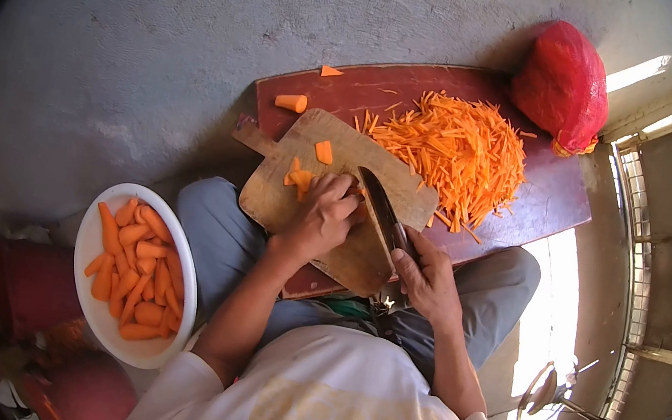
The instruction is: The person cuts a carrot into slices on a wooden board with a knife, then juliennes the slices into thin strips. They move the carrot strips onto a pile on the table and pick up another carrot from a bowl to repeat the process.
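"Knife [383, 204] first: how is the right hand [431, 282] holding it?"

"It is clamping firmly round the handle, with the blade slanting away across the cutting board [310, 130]"

"And what is the left hand [322, 221] doing?"

"Its fingers are bunching together on a carrot piece [360, 194], which is sitting on the board just beside the blade; the hand is hiding most of it, so its thickness isn't showing"

"Those fingers are looking close to the steel. What is good practice asking for?"

"Tucking the fingertips back, I'm thinking, with the knuckles guiding the blade, and making narrow, even strokes, so the cuts are matching the thin strips [457, 154] that are lying heaped beyond the board"

"Are the loose slices [299, 177] getting in the way?"

"No, they are lying by the left hand, on the side away from the blade; stacking them flat would probably be giving steadier cutting"
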`<action>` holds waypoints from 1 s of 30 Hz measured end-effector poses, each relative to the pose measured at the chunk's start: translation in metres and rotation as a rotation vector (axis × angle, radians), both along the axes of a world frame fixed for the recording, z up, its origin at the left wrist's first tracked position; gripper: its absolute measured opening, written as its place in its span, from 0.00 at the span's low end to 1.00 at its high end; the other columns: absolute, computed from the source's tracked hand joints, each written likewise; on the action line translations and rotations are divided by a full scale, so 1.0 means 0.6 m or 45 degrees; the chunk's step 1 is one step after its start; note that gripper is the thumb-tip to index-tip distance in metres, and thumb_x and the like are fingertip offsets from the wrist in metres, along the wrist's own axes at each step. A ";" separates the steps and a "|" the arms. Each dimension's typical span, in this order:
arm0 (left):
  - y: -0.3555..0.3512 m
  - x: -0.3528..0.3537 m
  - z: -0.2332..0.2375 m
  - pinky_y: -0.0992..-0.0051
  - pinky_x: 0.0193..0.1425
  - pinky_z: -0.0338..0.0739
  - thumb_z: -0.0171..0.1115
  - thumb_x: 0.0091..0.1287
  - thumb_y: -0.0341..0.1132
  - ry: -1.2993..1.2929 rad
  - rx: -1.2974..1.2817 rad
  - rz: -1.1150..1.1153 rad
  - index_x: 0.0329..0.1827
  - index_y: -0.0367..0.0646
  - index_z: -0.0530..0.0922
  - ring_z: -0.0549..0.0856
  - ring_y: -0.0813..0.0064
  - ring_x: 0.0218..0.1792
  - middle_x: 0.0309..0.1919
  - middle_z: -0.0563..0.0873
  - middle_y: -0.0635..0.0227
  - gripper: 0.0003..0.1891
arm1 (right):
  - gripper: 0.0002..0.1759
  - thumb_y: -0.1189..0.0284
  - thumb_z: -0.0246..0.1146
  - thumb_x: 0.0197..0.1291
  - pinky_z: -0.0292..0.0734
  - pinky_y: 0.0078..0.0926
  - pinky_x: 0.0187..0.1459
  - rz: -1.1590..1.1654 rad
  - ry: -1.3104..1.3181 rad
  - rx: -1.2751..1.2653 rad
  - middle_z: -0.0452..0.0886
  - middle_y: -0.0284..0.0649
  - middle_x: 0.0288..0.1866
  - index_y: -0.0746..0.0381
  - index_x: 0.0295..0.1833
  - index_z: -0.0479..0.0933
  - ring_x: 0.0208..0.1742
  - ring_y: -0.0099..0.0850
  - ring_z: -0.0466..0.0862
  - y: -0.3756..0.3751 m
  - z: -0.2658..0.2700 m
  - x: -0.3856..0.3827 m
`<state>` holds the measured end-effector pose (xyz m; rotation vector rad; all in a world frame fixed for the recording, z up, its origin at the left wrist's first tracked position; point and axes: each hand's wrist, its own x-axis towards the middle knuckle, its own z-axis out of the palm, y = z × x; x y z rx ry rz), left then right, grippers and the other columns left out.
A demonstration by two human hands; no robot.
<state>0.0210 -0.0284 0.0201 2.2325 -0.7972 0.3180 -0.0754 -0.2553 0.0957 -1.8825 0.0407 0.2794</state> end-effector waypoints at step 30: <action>0.013 -0.008 0.007 0.51 0.69 0.77 0.64 0.57 0.22 0.078 0.207 -0.102 0.37 0.32 0.86 0.81 0.46 0.60 0.57 0.86 0.52 0.07 | 0.23 0.72 0.64 0.81 0.83 0.55 0.47 0.212 -0.204 -0.340 0.87 0.66 0.47 0.71 0.74 0.72 0.48 0.67 0.88 0.030 0.015 0.024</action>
